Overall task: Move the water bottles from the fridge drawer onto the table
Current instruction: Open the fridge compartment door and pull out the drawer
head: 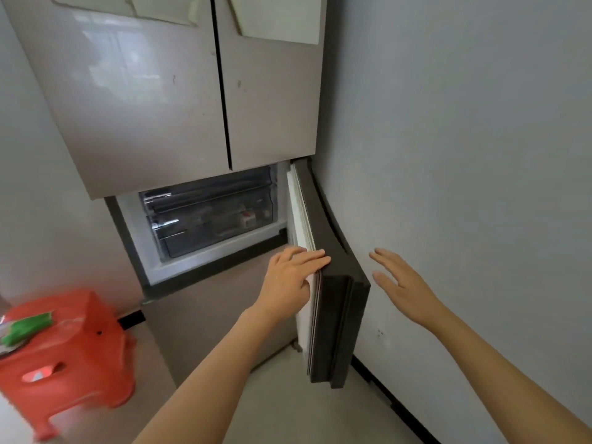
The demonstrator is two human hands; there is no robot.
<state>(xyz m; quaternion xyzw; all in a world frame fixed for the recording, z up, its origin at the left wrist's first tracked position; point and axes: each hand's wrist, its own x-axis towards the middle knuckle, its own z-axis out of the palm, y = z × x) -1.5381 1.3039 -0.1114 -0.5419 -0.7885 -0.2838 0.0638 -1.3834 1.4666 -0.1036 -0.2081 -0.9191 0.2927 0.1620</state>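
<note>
Left hand (290,277): my fingers are straight and lie flat on the edge of the open lower fridge door (339,299).
Right hand (400,283): wide, holding nothing, in the air between this door and the wall (480,155).
Fridge drawer (205,232): clear, inside the open lower compartment; I cannot make out water bottles in it.
Red stool (73,347): at left, with a green packet (28,328) on top.

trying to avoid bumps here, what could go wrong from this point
1. The left hand rests on the open lower door, which stands near the wall. Swung wider, the door might pinch the right hand held between them.
2. The red stool stands close on the left, a possible trip when turning with bottles.
</note>
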